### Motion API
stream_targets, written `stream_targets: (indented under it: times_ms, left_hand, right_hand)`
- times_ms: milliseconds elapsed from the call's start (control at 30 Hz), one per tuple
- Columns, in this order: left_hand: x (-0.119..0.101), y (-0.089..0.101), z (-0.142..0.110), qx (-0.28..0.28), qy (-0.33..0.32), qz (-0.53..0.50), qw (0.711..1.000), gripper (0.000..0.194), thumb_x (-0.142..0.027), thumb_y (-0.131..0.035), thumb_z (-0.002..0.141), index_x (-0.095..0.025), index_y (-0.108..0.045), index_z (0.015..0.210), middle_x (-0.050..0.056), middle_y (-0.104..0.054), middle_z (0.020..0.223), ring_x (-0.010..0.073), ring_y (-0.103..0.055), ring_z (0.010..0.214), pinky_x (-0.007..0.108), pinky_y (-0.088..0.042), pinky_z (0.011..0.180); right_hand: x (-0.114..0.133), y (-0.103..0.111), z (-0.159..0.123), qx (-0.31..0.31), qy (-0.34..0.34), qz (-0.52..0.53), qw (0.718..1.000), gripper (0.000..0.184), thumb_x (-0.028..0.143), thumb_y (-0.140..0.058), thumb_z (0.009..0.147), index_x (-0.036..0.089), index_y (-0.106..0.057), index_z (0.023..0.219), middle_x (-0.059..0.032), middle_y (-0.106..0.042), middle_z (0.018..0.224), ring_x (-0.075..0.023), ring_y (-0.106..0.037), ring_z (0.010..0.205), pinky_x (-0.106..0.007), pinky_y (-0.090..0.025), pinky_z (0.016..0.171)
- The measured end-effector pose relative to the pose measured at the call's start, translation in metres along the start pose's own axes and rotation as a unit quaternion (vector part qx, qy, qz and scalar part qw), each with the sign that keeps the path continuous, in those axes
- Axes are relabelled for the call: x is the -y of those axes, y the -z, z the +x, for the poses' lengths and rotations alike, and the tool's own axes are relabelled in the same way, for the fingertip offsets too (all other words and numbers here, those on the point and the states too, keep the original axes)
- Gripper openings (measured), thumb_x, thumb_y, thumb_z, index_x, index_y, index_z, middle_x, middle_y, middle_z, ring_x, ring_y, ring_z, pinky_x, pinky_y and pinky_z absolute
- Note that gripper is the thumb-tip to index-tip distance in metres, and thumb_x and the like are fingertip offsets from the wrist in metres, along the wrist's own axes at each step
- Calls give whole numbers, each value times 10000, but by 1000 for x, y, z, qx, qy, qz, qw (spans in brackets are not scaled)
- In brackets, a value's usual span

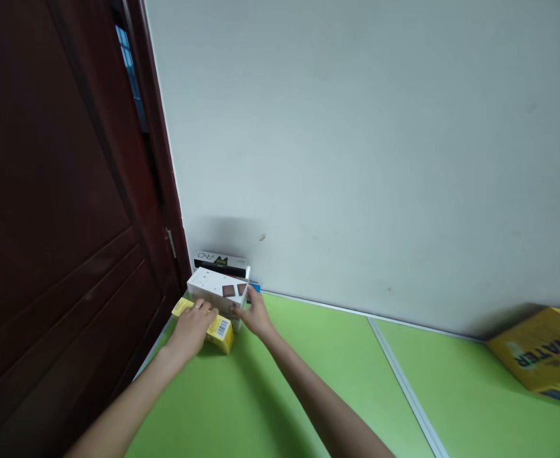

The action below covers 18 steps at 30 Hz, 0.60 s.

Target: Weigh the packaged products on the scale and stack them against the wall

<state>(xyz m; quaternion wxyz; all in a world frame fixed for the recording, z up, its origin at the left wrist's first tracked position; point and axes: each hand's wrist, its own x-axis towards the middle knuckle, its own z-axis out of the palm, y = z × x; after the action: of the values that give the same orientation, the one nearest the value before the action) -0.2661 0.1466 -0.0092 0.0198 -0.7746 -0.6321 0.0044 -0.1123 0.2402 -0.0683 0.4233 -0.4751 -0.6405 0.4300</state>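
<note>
A dark red panelled door [46,191] occupies the left side, with a narrow blue-lit opening [131,73] near its upper right edge and a metal hinge [171,243] lower down. To the right of the hinge, the left hand [191,327], with a ring on one finger, lies over the yellow box [223,336]. Its fingers are curled onto the upper side of the box; the thumb is not visible, so whether the grip is closed cannot be determined. The yellow box lies in front of the white box, near the door, with a barcode toward its right end. Behind the white box, a black-and-white box [220,263] stands near the pale wall [356,146]. The white box [213,280] carries brown squares toward the right end of its upper face. The right hand [257,315] holds this end, thumb on the near face and fingers at the end, set narrowly around the corner. Part of a blue item [255,288] shows just beyond the right hand. The green desk [308,343] extends rightward along the wall and is crossed by a pale strip [404,381]. At the far right, a yellow carton [542,353] marked "WATER" rests near the wall, slightly blurred.
</note>
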Motion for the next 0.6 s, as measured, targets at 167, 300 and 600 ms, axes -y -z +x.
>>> stream_targets:
  times_ms: [167,300,600]
  left_hand:
    - [-4,-22,10,-81,9,7,997,601,42,-426,746,-184,-452,1302,133,-512,1298,289,-411,1256,444,-413,951]
    - [0,-47,6,-167,40,-13,985,571,-76,-482,803,-204,-396,1353,146,-442,1375,297,-358,1307,489,-324,1047]
    - [15,-66,7,-197,119,-38,972,571,-157,-573,791,-195,-416,1338,198,-376,1397,357,-268,1347,577,-240,1058]
  right_hand:
    - [-2,-10,7,0,-31,-10,999,687,182,-635,664,162,-404,1310,-137,-552,1196,-302,-583,1052,-437,-474,911]
    - [-1,-6,9,23,-37,-17,999,558,146,-560,730,170,-454,1277,-126,-567,1220,-288,-582,1080,-401,-496,886]
    - [-14,-8,-19,63,-96,-66,991,593,135,-553,725,141,-399,1297,-157,-588,1188,-320,-554,1097,-422,-484,861]
